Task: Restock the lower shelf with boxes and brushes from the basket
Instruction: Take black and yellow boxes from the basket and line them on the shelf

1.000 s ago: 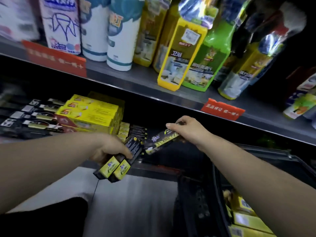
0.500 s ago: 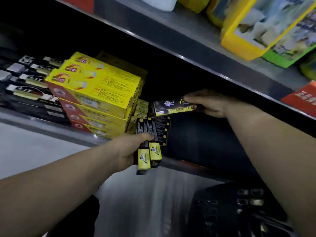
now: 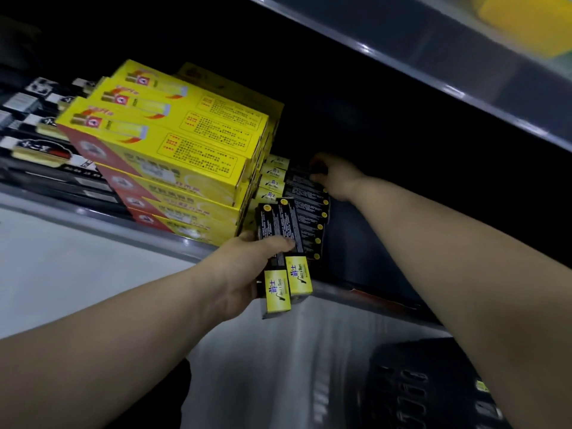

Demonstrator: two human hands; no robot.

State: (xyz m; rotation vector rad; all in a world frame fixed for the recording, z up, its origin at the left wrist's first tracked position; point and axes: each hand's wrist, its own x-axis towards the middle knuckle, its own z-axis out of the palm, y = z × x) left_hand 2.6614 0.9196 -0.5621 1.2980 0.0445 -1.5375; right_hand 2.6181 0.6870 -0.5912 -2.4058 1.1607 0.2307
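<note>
My left hand (image 3: pixel 247 267) grips two slim black-and-yellow boxes (image 3: pixel 283 255) side by side, just in front of the lower shelf's edge (image 3: pixel 130 226). Deep inside the shelf, my right hand (image 3: pixel 335 178) holds the far end of another black box (image 3: pixel 301 174) lying on top of a stack of the same boxes (image 3: pixel 306 218). That stack stands right of the piled yellow boxes (image 3: pixel 173 144). The black basket (image 3: pixel 433 388) is at the bottom right, on the floor.
Black-and-white packs (image 3: pixel 40 144) lie in rows at the shelf's left. The upper shelf's metal edge (image 3: pixel 433 78) runs diagonally overhead. Right of the black stack is dark shelf space. Light floor shows below.
The view has dipped closer to the lower shelf. My right hand has carried its black box further in onto the stack. My left hand has held its two boxes nearly still.
</note>
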